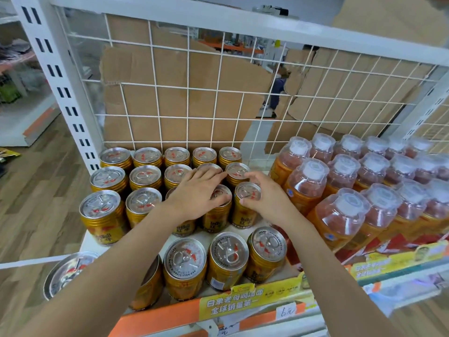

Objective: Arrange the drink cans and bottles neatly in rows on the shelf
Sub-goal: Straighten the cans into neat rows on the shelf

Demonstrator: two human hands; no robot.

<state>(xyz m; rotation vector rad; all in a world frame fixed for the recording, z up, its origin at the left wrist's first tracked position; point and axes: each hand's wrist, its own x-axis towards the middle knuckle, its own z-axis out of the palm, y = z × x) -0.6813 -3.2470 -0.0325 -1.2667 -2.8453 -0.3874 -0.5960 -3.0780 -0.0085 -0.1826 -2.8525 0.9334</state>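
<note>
Cans [144, 177] stand in rows on the shelf [165, 314], left of and under the hands. The left hand [196, 193] lies flat, fingers spread across can tops. The right hand [266, 199] pinches 1 can [247, 192] by its rim. Bottles [313, 181] stand just right of it.

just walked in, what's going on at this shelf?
A person is lining up gold cans on the shelf. The left hand lies flat across can tops mid-block. The right hand grips the end can of the third row by its rim. A fourth row stands nearer the front edge. The bottles on the right stand in rows, untouched.
</note>
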